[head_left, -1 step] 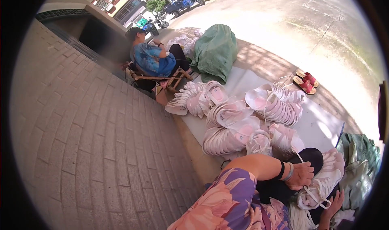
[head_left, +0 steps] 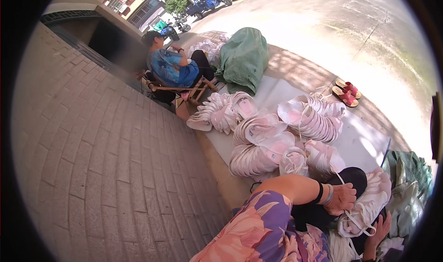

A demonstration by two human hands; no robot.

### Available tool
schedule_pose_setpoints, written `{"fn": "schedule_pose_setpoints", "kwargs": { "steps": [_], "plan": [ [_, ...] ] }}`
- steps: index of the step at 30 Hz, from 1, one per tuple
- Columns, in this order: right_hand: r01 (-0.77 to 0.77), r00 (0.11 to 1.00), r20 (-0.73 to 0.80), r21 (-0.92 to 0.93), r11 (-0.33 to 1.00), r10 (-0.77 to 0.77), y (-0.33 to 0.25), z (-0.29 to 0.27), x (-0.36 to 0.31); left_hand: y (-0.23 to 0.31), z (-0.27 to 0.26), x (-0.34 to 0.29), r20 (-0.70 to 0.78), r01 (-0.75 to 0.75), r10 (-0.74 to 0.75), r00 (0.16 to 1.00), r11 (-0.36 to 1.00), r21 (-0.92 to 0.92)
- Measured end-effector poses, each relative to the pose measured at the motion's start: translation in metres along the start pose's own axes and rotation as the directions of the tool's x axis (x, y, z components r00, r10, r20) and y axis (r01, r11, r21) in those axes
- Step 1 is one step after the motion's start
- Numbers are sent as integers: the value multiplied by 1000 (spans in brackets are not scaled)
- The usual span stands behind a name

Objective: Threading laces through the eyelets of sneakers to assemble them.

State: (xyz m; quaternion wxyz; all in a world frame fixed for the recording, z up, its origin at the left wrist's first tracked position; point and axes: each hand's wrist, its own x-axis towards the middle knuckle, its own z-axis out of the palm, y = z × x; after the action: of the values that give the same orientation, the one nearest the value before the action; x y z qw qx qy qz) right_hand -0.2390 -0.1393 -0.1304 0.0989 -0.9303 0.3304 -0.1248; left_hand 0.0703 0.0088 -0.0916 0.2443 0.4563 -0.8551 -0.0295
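Observation:
A white and pale pink shoe upper (head_left: 370, 196) with loose white laces (head_left: 357, 220) lies across my dark-clad lap at the lower right. My left hand (head_left: 340, 198), a black band and bracelets at its wrist, is closed at the near left edge of this upper. A white lace end sticks up from behind its knuckles, and the fingers seem to grip that lace. My right hand (head_left: 379, 229) is by the lower right side of the upper, fingers stretched out beside a lace loop. Its thumb is hidden. More white laces (head_left: 341, 247) hang in a bunch below the upper.
Nested stacks of shoe uppers (head_left: 258, 160) cover a pale sheet (head_left: 364, 132) ahead. A green sack (head_left: 244, 59) stands beyond, near a seated person (head_left: 173, 68) in blue. Red sandals (head_left: 346, 94) lie beside the sheet. A brick wall (head_left: 106, 160) runs along the left; green sacking (head_left: 406, 183) is at right.
The view has shifted very slightly, moving the scene a little to the left. My right hand has moved slightly upward along the upper's side; my left hand keeps its place on it.

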Motion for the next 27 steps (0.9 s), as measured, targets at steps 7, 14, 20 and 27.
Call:
{"fn": "schedule_pose_setpoints", "kwargs": {
  "steps": [7,14,20,27],
  "plan": [
    [90,996,12,154,984,-93,3,-5,6,4,-3,4,-22,-5,6,1000,1000,26],
    [81,996,-38,150,985,-76,-7,-9,2,9,-8,1,-12,2,-2,1000,1000,20],
    [64,997,-58,127,990,-57,2,-9,-19,12,4,7,-18,-27,26,999,998,-52],
    [126,992,-25,161,979,-123,-34,-35,23,4,-26,5,47,37,-35,998,998,-42]
  ]
}}
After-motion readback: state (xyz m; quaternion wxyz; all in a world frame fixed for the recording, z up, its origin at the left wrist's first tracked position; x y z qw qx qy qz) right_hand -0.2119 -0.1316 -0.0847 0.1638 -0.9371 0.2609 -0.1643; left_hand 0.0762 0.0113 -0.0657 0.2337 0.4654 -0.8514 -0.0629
